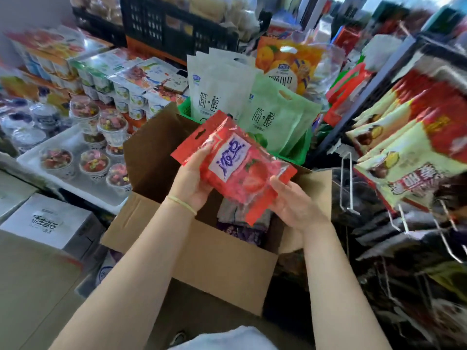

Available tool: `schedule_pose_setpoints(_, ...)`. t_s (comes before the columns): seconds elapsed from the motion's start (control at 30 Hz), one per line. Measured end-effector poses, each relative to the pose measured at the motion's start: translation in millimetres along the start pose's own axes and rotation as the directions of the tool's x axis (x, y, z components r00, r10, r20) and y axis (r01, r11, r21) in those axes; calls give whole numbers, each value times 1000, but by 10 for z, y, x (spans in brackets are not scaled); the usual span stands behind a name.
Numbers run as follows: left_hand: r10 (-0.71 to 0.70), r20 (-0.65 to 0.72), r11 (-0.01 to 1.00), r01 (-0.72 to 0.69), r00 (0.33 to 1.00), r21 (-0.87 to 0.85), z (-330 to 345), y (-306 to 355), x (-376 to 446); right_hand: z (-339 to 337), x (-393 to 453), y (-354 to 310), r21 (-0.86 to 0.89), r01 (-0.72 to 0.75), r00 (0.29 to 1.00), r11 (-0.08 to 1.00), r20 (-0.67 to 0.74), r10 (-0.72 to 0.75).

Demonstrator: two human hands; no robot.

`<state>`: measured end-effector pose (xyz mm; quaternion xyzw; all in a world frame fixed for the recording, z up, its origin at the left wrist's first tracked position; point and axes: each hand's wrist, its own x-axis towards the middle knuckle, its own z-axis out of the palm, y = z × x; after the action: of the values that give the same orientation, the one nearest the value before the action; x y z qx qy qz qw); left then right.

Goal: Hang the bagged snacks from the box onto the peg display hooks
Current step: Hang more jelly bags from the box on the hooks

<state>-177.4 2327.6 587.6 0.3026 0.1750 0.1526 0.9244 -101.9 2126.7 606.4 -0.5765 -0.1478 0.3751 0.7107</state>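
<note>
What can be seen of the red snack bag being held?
The red snack bag is glossy plastic with a white label in purple script, a strawberry picture and a hang slot in its top edge. It is tilted, top to upper left, above the open cardboard box, held by the left hand and the right hand.

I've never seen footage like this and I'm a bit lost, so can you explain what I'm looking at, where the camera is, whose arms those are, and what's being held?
There is no machine here. The single picture comes from a camera worn on a person's head, looking forward and down, so the two bare arms belong to the wearer. Both hands hold a red snack bag: the left hand grips its left side and the right hand supports its lower right edge. Below it sits an open cardboard box with more bags inside. To the right is a peg display with an empty metal hook and hanging snack packs. Behind the box are pale carrier bags, and to the left stand yoghurt cups.
</note>
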Motion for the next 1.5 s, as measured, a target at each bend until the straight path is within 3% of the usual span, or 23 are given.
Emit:
schedule_pose_setpoints(0.13, 104, 126, 992, -112, 987, 62, 507, 147, -208, -155, -347, -422, -147, 150, 973, 978, -154, -172)
schedule_pose_setpoints(0.23, 128, 264, 961, -186, 956, 207, 1009, 83, -443, -270, -709, -708, -208, 250, 947, 946, -148, -284)
schedule_pose_setpoints(0.47, -38, 455, 892, -175, 890, 417, 2151, -666, -896, -786, -1652, -1228, -145, 439, 836, 887, -297, -462)
schedule_pose_setpoints(0.63, -92, 465, 858, -167, 881, 486, 2860, -1466, -1070, -1431, -2263, -1351, -173, 476, 670, 862, -563, -483)
schedule_pose_setpoints(0.9, -5, 458, 848, -239, 889, 473, 3624, -2598, -1211, -2457, -2966, -1467, -279, 529, 426, 801, -729, -535)
schedule_pose_setpoints(1.1, 177, 497, 690, -467, 849, 553, 4013, -3093, -1223, -3063, -3204, -1606, -394, 502, 306, 770, -751, -585)
schedule_pose_setpoints(1.27, 376, 576, 354, -687, 726, 635, 4298, -3391, -1207, -3432, -3301, -1739, -497, 456, 193, 738, -754, -627)
schedule_pose_setpoints(1.5, 330, 660, 322, -738, 675, 593, 4590, -3667, -1328, -3835, -3395, -1957, -538, 364, 104, 760, -788, -607)
